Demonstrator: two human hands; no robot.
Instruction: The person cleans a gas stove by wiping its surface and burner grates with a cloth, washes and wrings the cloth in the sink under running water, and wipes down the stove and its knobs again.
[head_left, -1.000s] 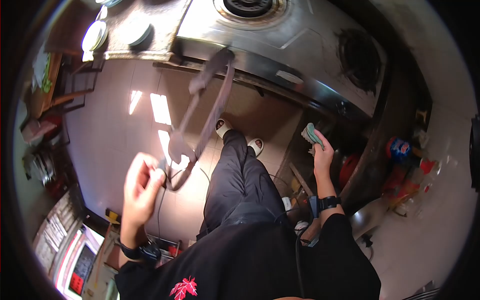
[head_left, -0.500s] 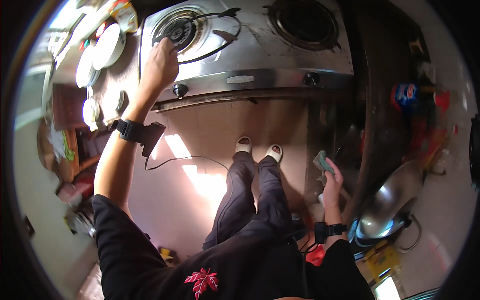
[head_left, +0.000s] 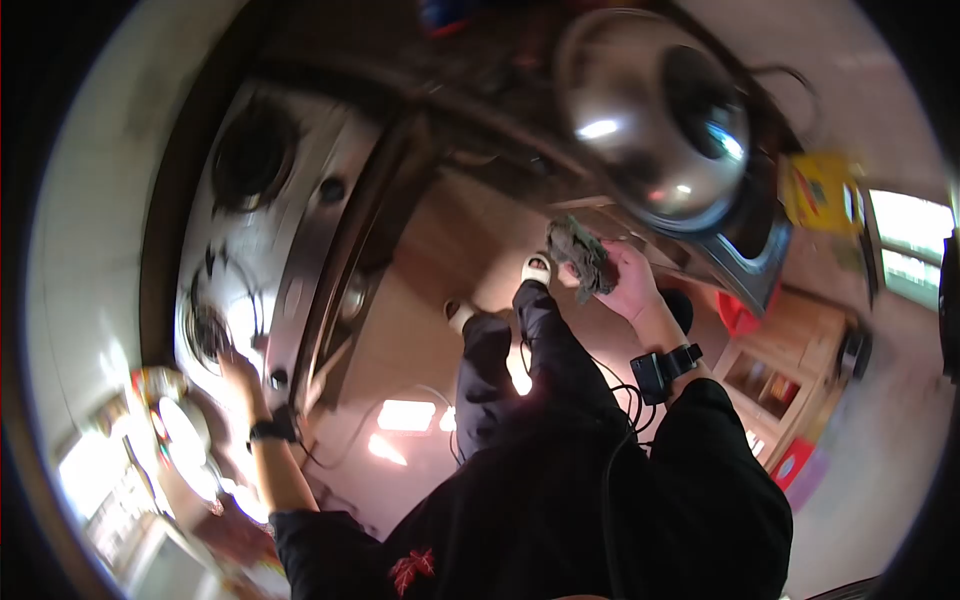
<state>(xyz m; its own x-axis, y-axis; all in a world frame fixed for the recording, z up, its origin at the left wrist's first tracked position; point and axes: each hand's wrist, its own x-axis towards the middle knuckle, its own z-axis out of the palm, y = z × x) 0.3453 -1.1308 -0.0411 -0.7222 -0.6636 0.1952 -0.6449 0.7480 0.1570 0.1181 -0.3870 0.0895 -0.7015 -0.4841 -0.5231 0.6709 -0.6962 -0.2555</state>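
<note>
Blurred by motion, my left hand (head_left: 238,378) reaches over the stove (head_left: 290,215), its fingertips at the near edge of a burner (head_left: 207,330). A dark metal pot-stand ring (head_left: 260,300) lies around that burner, close to the fingers; whether they hold it cannot be made out. Out to the right, my right hand (head_left: 630,285) is closed on a crumpled grey-green cloth (head_left: 580,258), held above the floor beside the dark counter.
A second burner (head_left: 255,155) sits farther up the stove. White bowls (head_left: 185,435) stand at the lower left. At the upper right are a large shiny metal wok (head_left: 640,120), a sink edge (head_left: 740,255) and a yellow packet (head_left: 825,190). A wooden cabinet (head_left: 800,350) stands at right.
The view has swung to the right, towards the wok. My left hand carried the ring from above the floor to the stove's burner. The cloth remains in my right hand.
</note>
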